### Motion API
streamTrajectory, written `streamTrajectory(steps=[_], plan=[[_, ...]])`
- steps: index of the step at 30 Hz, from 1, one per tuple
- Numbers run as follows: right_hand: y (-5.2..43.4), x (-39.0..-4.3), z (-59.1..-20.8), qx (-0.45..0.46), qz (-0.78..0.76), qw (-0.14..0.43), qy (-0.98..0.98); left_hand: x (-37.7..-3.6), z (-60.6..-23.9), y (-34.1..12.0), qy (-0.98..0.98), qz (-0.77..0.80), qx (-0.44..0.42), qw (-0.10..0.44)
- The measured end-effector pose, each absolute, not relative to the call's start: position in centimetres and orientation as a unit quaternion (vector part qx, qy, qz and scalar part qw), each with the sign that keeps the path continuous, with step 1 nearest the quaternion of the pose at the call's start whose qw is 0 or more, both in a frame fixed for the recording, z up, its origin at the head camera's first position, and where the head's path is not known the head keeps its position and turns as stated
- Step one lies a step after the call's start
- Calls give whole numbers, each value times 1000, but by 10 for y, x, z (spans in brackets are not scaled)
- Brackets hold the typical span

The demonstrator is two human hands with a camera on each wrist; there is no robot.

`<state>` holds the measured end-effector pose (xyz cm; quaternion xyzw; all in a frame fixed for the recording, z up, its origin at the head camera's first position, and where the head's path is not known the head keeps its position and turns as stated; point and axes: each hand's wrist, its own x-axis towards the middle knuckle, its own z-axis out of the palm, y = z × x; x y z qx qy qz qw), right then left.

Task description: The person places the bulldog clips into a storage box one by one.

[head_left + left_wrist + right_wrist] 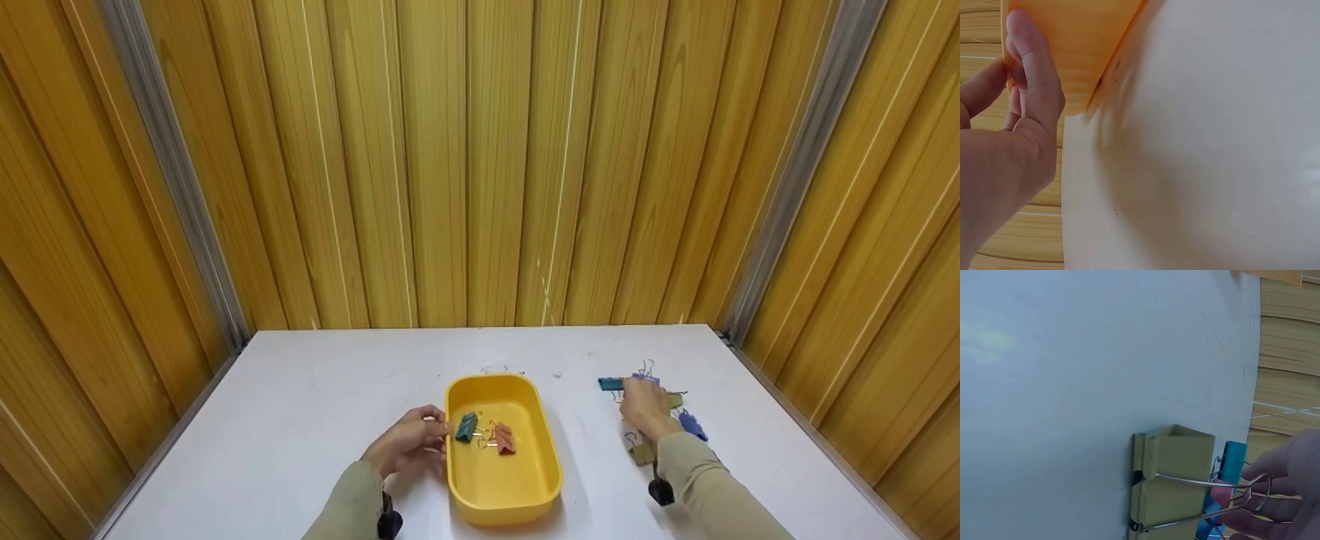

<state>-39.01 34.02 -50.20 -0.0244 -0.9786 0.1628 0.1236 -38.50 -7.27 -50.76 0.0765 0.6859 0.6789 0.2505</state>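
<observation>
My left hand [409, 441] is at the left side of a yellow plastic tub [506, 514], gripping its wall. In the left wrist view the thumb meets the rim, with fingers along the outer wall [1081, 50]. A teal binder clip [466, 427] and a red binder clip [505, 439] lie inside. My right hand [646, 405] reaches down into a loose group of binder clips at the right; its fingertips are partly hidden, and whether they pinch a clip I cannot tell. Around it lie a teal clip [610, 384], an olive clip [641, 452] and a blue clip [691, 425].
The white table [322, 390] ends at a yellow wood-patterned wall [495, 165]. Similar panels stand left and right, with grey metal posts [787, 165] at the corners. Another olive clip [676, 400] and a purple-blue clip [651, 377] lie beyond the right hand.
</observation>
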Motion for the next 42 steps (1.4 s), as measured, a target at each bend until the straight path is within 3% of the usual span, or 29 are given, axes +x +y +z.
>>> streamTrajectory(steps=[19, 28, 42], plan=[[345, -391, -511, -13, 139, 75, -987, -387, -505, -71, 685, 679, 75, 255], [344, -392, -508, -10, 164, 85, -983, -386, -506, -73, 681, 683, 72, 256], [335, -392, -472, 3, 193, 112, -975, -386, -508, -72, 685, 680, 74, 251]])
